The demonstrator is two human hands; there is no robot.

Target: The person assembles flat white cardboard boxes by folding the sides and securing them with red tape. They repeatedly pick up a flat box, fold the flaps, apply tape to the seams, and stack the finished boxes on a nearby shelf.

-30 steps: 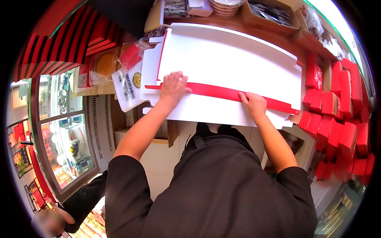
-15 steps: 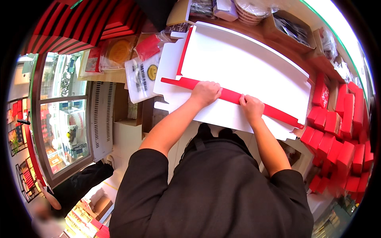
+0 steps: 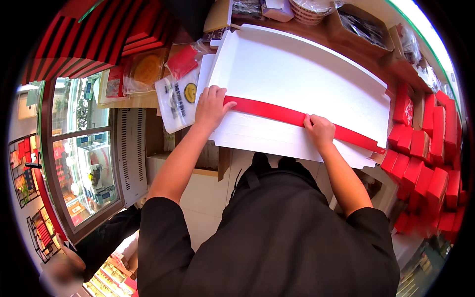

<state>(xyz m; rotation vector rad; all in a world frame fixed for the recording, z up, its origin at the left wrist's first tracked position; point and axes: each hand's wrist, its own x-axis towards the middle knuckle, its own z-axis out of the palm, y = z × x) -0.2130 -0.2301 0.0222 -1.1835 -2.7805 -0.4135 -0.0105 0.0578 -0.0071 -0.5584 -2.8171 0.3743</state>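
A large cardboard box blank (image 3: 302, 59), white inside and red outside, lies partly folded on the counter in front of me. Along its near part runs a raised red fold (image 3: 269, 110). At the left end of this fold, my left hand (image 3: 212, 105) is closed over the cardboard, its thumb pointing right. My right hand (image 3: 320, 130) pinches the same fold right of the middle, thumb and fingertips on the red edge. Below the fold, a white panel reaches past the counter's front edge toward my body. The undersides of both hands' grips are hidden.
Red boxes (image 3: 420, 168) are stacked at the right. Open cartons (image 3: 363, 29) and wrapped bowls (image 3: 307, 12) line the back. A plastic bag with a yellow smiley (image 3: 190, 93) lies left of the blank. A glass display case (image 3: 84, 163) and another person's dark-clothed arm (image 3: 106, 237) are farther left.
My left hand has slid left along the red fold to its end. The blank's left side flap no longer shows red. My right hand stays on the fold, near its former place.
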